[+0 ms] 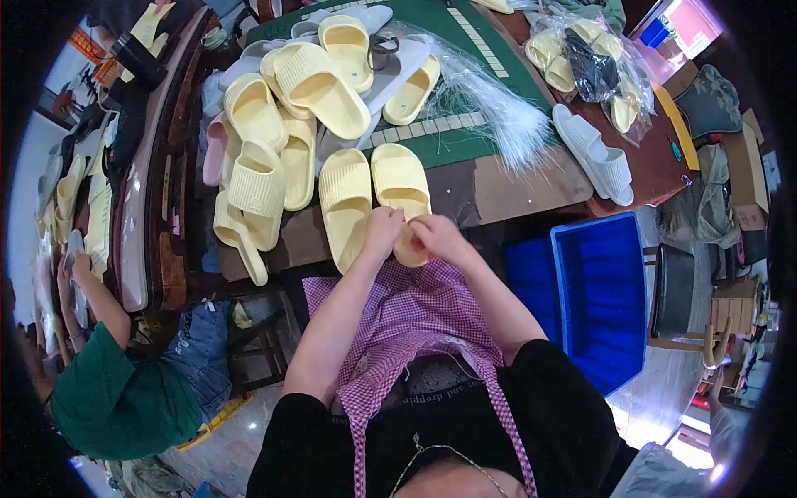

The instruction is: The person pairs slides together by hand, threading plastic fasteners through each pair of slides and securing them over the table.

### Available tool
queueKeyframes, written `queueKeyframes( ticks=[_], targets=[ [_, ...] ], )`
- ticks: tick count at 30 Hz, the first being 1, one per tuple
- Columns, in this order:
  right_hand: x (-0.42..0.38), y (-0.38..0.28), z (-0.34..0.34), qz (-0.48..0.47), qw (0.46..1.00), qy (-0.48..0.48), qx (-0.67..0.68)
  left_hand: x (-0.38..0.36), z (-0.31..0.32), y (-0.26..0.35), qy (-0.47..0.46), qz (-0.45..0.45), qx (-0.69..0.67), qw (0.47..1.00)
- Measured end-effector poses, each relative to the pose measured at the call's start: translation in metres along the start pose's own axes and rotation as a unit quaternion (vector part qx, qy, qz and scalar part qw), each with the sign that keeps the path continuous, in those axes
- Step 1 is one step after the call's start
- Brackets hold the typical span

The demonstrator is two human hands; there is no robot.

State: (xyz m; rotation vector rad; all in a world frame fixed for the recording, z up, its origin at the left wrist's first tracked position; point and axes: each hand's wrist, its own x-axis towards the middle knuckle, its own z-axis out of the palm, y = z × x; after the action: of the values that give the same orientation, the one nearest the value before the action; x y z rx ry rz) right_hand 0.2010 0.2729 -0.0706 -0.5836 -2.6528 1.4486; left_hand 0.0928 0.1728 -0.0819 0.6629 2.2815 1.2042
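Observation:
Two pale yellow slippers lie side by side at the table's front edge, the left slipper (345,203) and the right slipper (400,178). My left hand (384,230) is closed at the inner side of the right slipper; what its fingers pinch is too small to make out. My right hand (437,237) is closed over the heel part of the same slipper, and anything between its fingers is hidden. Left of the pair, more yellow slippers (320,91) are piled up. A bundle of clear thin strands (510,120) lies behind, to the right.
A blue bin (602,299) stands at the right below the table. Grey slippers (594,153) lie at the table's right end, with bagged slippers (594,58) behind. At the left, a person in a green shirt (120,394) sits and handles a slipper.

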Motion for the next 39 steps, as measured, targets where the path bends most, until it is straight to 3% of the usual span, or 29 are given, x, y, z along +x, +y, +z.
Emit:
queueKeyframes(
  ticks=[1,3,4,5,7,11,13,15,17,19,23,28,32,34,35,38,39],
  targets=[
    [0.002,0.000,-0.009,0.013,0.998,0.062,-0.002,0.004,0.003,-0.003,0.001,-0.001,-0.001,1.000],
    [0.019,-0.003,-0.026,-0.035,0.983,0.182,0.004,0.012,0.011,-0.009,-0.047,-0.113,-0.173,0.977],
    [0.031,-0.006,-0.034,-0.061,0.976,0.209,0.013,0.010,0.010,0.007,-0.081,-0.204,-0.306,0.927],
    [0.047,-0.008,-0.040,-0.087,0.968,0.235,0.022,0.011,0.010,0.014,-0.079,-0.204,-0.307,0.926],
    [0.084,-0.006,-0.045,-0.095,0.970,0.224,0.013,0.015,0.012,0.019,-0.092,-0.290,-0.403,0.863],
    [0.145,0.007,-0.041,-0.097,0.979,0.177,-0.036,0.018,0.018,0.034,-0.078,-0.285,-0.469,0.832],
    [0.159,0.006,-0.041,0.010,0.984,0.029,-0.178,0.023,0.026,0.029,-0.056,-0.276,-0.489,0.826],
    [0.161,0.008,-0.043,0.023,0.977,-0.004,-0.211,0.025,0.030,0.027,-0.019,-0.300,-0.496,0.815],
    [0.157,0.009,-0.045,0.040,0.968,-0.038,-0.244,0.023,0.030,0.026,-0.022,-0.286,-0.492,0.822],
    [0.147,0.008,-0.044,0.060,0.958,-0.083,-0.269,0.022,0.035,0.021,-0.035,-0.262,-0.425,0.866],
    [0.144,0.004,-0.033,0.065,0.962,-0.072,-0.254,0.020,0.038,0.025,-0.002,-0.254,-0.410,0.876],
    [0.146,0.000,-0.024,0.083,0.978,-0.046,-0.185,0.017,0.036,0.030,0.019,-0.264,-0.457,0.849],
    [0.142,0.004,-0.027,0.096,0.985,-0.023,-0.142,0.022,0.040,0.017,-0.014,-0.275,-0.431,0.859],
    [0.141,0.009,-0.024,0.091,0.992,0.066,-0.062,0.018,0.032,0.021,-0.038,-0.268,-0.446,0.853],
    [0.141,0.012,-0.024,0.091,0.992,0.066,-0.061,0.013,0.028,0.022,-0.038,-0.268,-0.446,0.853],
    [0.149,0.025,-0.033,0.018,0.964,0.197,0.179,-0.009,0.015,0.020,-0.092,-0.200,-0.419,0.881],
    [0.150,0.026,-0.040,0.020,0.964,0.196,0.180,-0.020,0.008,0.017,-0.088,-0.192,-0.389,0.897]
  ],
)
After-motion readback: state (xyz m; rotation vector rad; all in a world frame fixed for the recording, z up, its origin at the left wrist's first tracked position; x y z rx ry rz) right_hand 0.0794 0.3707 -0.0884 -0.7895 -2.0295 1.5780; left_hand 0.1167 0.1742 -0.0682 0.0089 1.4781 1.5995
